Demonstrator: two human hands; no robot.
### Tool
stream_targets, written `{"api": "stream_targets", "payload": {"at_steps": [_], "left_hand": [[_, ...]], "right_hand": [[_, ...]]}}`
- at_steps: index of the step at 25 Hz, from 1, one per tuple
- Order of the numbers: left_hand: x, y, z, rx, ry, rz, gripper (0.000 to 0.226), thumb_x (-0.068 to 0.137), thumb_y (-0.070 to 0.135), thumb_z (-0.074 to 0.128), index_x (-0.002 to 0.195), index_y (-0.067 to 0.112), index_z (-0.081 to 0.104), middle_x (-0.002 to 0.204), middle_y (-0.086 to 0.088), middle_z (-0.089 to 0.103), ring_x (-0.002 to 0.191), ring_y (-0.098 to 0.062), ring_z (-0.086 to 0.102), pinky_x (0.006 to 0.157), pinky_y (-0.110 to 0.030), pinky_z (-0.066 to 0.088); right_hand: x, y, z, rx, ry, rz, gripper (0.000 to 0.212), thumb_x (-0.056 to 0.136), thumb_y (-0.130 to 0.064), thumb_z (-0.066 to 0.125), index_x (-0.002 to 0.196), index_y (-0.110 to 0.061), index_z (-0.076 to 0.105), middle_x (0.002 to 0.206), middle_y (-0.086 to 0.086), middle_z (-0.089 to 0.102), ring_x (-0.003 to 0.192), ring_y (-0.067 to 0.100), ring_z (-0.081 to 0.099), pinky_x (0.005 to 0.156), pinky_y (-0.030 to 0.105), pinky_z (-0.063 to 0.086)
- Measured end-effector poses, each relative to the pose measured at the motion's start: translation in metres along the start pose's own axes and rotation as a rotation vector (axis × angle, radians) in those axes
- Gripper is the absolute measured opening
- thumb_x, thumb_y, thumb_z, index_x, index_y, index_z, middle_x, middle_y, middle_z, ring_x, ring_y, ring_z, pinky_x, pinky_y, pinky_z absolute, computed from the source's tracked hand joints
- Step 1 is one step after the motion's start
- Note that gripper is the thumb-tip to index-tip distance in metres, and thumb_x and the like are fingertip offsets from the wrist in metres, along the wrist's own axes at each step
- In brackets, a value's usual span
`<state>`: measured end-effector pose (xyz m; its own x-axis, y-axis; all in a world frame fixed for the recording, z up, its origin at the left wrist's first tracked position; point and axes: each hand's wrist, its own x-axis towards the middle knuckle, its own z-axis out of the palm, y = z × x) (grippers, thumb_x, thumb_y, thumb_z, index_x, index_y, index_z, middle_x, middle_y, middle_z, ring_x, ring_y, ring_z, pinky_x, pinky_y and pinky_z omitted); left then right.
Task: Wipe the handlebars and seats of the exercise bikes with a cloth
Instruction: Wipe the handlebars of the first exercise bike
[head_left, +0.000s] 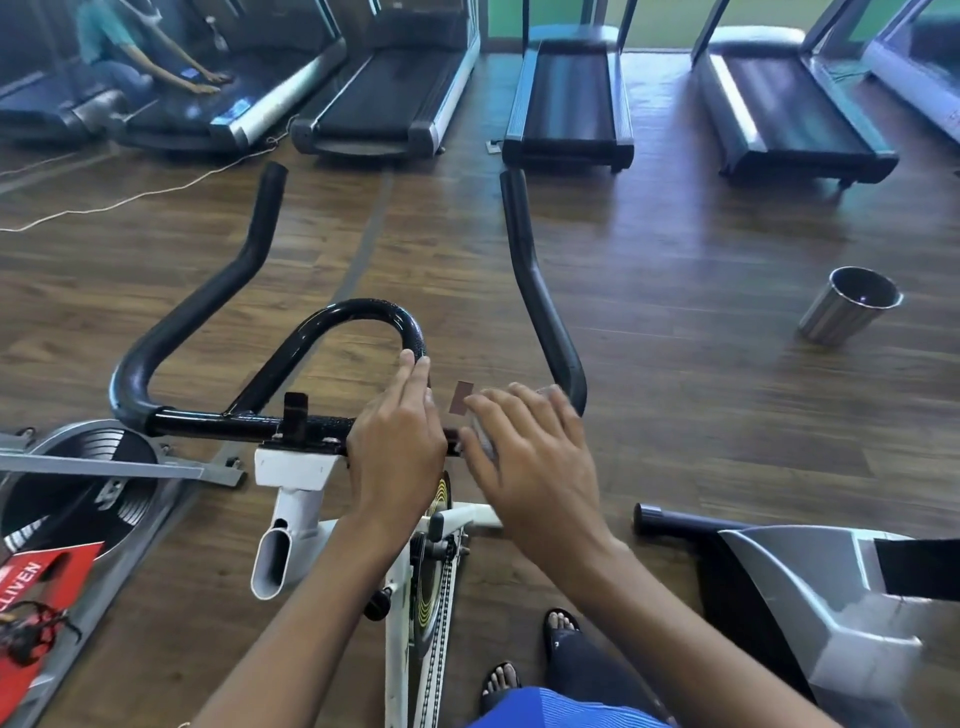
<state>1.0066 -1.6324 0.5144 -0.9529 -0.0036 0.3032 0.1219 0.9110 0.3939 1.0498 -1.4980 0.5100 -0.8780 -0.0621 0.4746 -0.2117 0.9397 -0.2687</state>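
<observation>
Gym hall with dark wood floor, treadmills in a row along the far side, steel bin well off to the right. Centre, close below: white exercise bike with black handlebars. Left hand laid over the cross bar just right of the stem, fingers straight and together, tips touching the inner loop. Right hand just beside it over the bar's right end, blurred, fingers loosely apart; pale smear beneath them, too blurred to name.
</observation>
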Motion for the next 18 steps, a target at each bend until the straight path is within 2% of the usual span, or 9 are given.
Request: {"api": "stream_targets", "payload": {"at_steps": [2, 4, 5, 7, 9, 12, 13, 15, 18], "left_hand": [[0.001, 0.002, -0.002, -0.025, -0.023, -0.003, 0.039, 0.102, 0.012, 0.048, 0.140, 0.008, 0.055, 0.150, -0.008, 0.048, 0.122, -0.032, 0.061, 0.098, -0.039, 0.047], [-0.001, 0.002, -0.009, -0.138, -0.021, 0.024, 0.038, 0.103, 0.010, 0.045, 0.140, 0.006, 0.054, 0.152, -0.008, 0.046, 0.137, -0.024, 0.049, 0.111, -0.030, 0.035], [-0.004, 0.001, -0.015, -0.219, 0.014, 0.058, 0.037, 0.103, 0.006, 0.045, 0.138, 0.005, 0.056, 0.150, -0.009, 0.048, 0.140, -0.022, 0.045, 0.115, -0.024, 0.031], [-0.020, -0.006, -0.031, -0.318, 0.180, 0.149, 0.033, 0.099, -0.004, 0.047, 0.129, 0.001, 0.062, 0.141, -0.011, 0.056, 0.135, -0.020, 0.049, 0.114, -0.025, 0.034], [-0.046, -0.018, -0.047, -0.336, 0.368, 0.160, 0.031, 0.096, -0.010, 0.048, 0.120, -0.002, 0.066, 0.128, -0.014, 0.061, 0.123, -0.017, 0.053, 0.107, -0.024, 0.039], [-0.064, -0.045, -0.068, -0.277, 0.570, -0.083, 0.031, 0.095, -0.001, 0.048, 0.121, 0.002, 0.065, 0.125, -0.015, 0.056, 0.119, -0.011, 0.042, 0.103, -0.023, 0.035], [-0.061, -0.057, -0.070, -0.246, 0.571, -0.198, 0.033, 0.098, 0.007, 0.047, 0.127, 0.004, 0.061, 0.131, -0.015, 0.053, 0.124, -0.012, 0.040, 0.106, -0.028, 0.034], [-0.050, -0.071, -0.068, -0.232, 0.391, -0.371, 0.044, 0.106, 0.027, 0.037, 0.145, 0.008, 0.046, 0.150, -0.011, 0.042, 0.141, -0.018, 0.032, 0.117, -0.037, 0.027], [-0.043, -0.080, -0.059, -0.301, 0.098, -0.459, 0.059, 0.107, 0.045, 0.022, 0.156, 0.013, 0.027, 0.166, -0.003, 0.017, 0.153, -0.013, 0.010, 0.125, -0.041, 0.013]], "right_hand": [[-0.008, 0.024, -0.008, -0.007, -0.019, 0.026, 0.036, 0.102, -0.042, 0.044, 0.126, -0.024, 0.064, 0.137, -0.002, 0.059, 0.140, 0.020, 0.043, 0.122, 0.048, 0.018], [-0.011, 0.032, -0.012, 0.058, -0.039, 0.089, 0.039, 0.103, -0.043, 0.040, 0.133, -0.028, 0.059, 0.148, 0.002, 0.048, 0.149, 0.020, 0.027, 0.125, 0.044, 0.005], [-0.010, 0.029, -0.011, 0.097, -0.045, 0.119, 0.040, 0.103, -0.044, 0.039, 0.136, -0.028, 0.057, 0.150, 0.003, 0.045, 0.150, 0.020, 0.022, 0.125, 0.042, 0.004], [-0.009, 0.016, -0.007, 0.108, -0.046, 0.142, 0.045, 0.102, -0.047, 0.041, 0.139, -0.025, 0.054, 0.148, 0.005, 0.047, 0.150, 0.023, 0.022, 0.125, 0.044, 0.007], [-0.012, 0.002, -0.006, 0.030, -0.060, 0.062, 0.054, 0.097, -0.050, 0.049, 0.141, -0.020, 0.050, 0.147, 0.007, 0.048, 0.148, 0.027, 0.028, 0.123, 0.049, 0.012], [-0.014, -0.023, 0.004, -0.144, -0.150, -0.120, 0.078, 0.082, -0.043, 0.074, 0.147, -0.013, 0.045, 0.152, 0.015, 0.043, 0.146, 0.034, 0.033, 0.119, 0.054, 0.015], [-0.011, -0.037, 0.012, -0.177, -0.173, -0.164, 0.084, 0.078, -0.037, 0.079, 0.149, -0.011, 0.042, 0.155, 0.016, 0.040, 0.147, 0.034, 0.032, 0.118, 0.055, 0.015], [-0.001, -0.065, 0.029, -0.200, -0.200, -0.227, 0.087, 0.079, -0.023, 0.077, 0.154, -0.011, 0.035, 0.160, 0.015, 0.032, 0.149, 0.033, 0.027, 0.119, 0.054, 0.012], [0.005, -0.075, 0.036, -0.162, -0.179, -0.272, 0.087, 0.079, -0.009, 0.069, 0.156, -0.012, 0.028, 0.163, 0.011, 0.027, 0.151, 0.029, 0.022, 0.120, 0.049, 0.008]]}}
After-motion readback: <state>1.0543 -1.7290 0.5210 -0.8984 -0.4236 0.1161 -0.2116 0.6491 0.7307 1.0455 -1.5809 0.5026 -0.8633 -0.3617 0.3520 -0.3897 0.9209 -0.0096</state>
